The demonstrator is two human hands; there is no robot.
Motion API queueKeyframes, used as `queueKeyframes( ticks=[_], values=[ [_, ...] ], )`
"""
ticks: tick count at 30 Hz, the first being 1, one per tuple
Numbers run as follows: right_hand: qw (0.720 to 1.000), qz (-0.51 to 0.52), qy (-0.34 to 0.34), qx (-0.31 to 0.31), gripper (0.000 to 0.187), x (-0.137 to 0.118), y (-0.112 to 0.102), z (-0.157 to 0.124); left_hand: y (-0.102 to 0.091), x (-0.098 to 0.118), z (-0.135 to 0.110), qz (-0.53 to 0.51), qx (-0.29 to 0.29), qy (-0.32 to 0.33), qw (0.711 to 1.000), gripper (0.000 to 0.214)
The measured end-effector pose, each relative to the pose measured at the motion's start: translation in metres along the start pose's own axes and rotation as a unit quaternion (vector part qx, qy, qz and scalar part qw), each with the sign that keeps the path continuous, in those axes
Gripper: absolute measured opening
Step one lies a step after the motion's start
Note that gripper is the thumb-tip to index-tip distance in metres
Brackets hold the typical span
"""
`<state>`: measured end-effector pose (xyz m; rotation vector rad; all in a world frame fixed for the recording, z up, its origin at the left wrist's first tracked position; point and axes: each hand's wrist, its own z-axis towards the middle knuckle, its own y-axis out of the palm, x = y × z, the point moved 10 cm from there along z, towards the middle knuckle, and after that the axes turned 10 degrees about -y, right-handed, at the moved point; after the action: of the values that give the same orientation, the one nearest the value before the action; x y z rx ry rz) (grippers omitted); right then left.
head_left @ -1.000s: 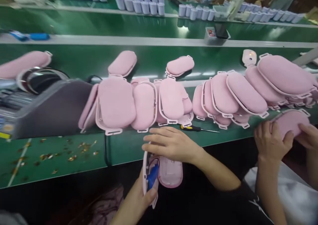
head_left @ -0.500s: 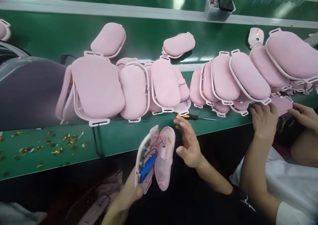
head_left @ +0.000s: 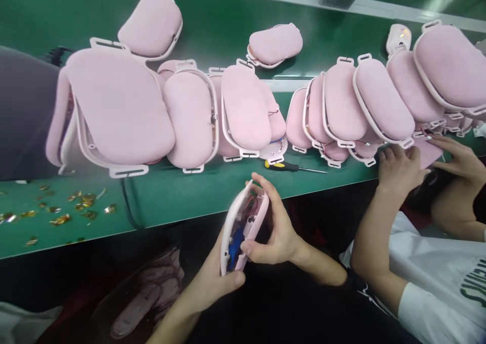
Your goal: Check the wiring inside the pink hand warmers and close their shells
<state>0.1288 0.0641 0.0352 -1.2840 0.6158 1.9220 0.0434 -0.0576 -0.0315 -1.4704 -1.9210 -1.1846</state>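
Between my two hands stands a pink plastic device casing (head_left: 255,227), its two halves close together with a gap along the edge facing me. A blue battery-like block (head_left: 236,242) and thin red wires show in that gap. My left hand (head_left: 214,278) grips the whiter half from the left and below, thumb on the lower end. My right hand (head_left: 275,232) is closed on the pink half, fingers at the top and thumb on the near edge. The palm side of the left hand is hidden. A yellow and black screwdriver (head_left: 281,166) lies on the bench beyond.
Pink casings (head_left: 125,106) lie in overlapping rows along the green bench (head_left: 190,194). Gold foil scraps (head_left: 81,202) are scattered at left. A bag of pink parts (head_left: 148,293) sits below the edge. At right, a co-worker's hands (head_left: 402,169) handle a pink piece.
The two casing halves, spread apart before, have come nearly together. My right hand, open and apart from the casing before, now holds its pink half. The view has shifted slightly downward.
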Motion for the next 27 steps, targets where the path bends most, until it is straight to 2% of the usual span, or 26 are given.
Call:
queueKeyframes(
  ticks=[2,5,8,11,14,16,20,22,24,27],
  values=[
    [0.999,-0.043,-0.027,-0.01,0.112,-0.003,0.003,-0.002,0.001,0.0,0.001,0.015,0.005,-0.002,1.0,0.121],
    [0.996,-0.072,-0.016,-0.057,0.115,0.002,0.011,-0.003,0.008,-0.002,0.002,0.037,-0.006,-0.027,0.999,0.127],
    [0.995,-0.069,-0.016,-0.076,0.116,0.004,0.014,-0.003,0.014,0.004,0.002,0.054,0.0,-0.015,0.998,0.126],
    [0.998,-0.002,-0.007,-0.059,0.106,0.006,0.012,-0.003,0.015,0.003,-0.002,0.023,0.003,0.004,1.0,0.126],
    [0.99,0.136,0.022,-0.027,0.098,0.012,0.011,-0.003,0.018,-0.01,-0.008,-0.061,-0.047,-0.009,0.997,0.123],
    [0.98,0.195,0.031,-0.014,0.095,0.015,0.013,-0.004,0.018,-0.015,-0.011,-0.08,-0.073,-0.011,0.994,0.121],
    [0.979,0.199,0.033,0.018,0.089,0.024,0.017,-0.008,0.024,-0.011,-0.013,-0.068,-0.111,-0.024,0.991,0.121],
    [0.981,0.189,0.042,0.027,0.096,0.03,0.02,-0.012,0.027,-0.007,-0.012,-0.062,-0.115,-0.037,0.991,0.123],
    [0.983,0.177,0.047,0.031,0.102,0.035,0.024,-0.014,0.027,-0.003,-0.01,-0.052,-0.095,-0.046,0.993,0.126],
    [0.985,0.161,0.037,0.039,0.098,0.036,0.025,-0.016,0.025,0.0,-0.007,-0.024,-0.052,-0.054,0.997,0.129]
  ],
)
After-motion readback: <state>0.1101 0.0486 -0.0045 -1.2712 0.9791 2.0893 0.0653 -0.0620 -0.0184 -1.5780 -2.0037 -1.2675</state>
